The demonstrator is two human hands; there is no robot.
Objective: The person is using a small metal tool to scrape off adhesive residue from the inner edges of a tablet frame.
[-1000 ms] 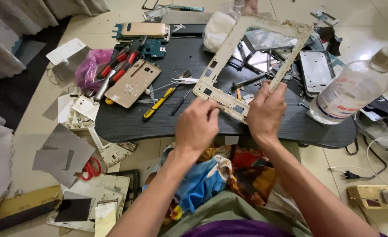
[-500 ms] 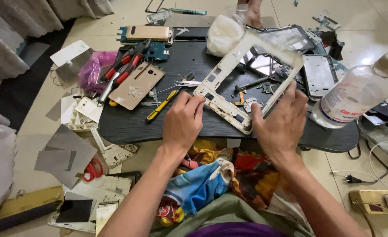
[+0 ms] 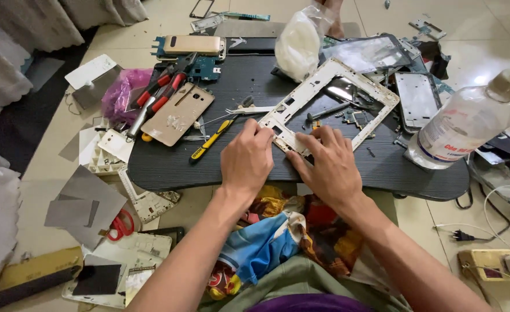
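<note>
Both hands are pressing the frame's (image 3: 330, 104) near end flat onto the bench (image 3: 168, 162) — left hand (image 3: 246, 162) curled, right hand (image 3: 330, 167) spread — its long axis running away rightward.

A white rectangular tablet frame (image 3: 356, 86) lies flat, skewed, on the dark table (image 3: 168, 164).

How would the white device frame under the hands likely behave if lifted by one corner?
The white frame is a thin open rectangle with narrow rails, so it probably feels light and may flex or twist. Both the left hand and right hand press its near edge; thin rails could crack if bent.
</note>
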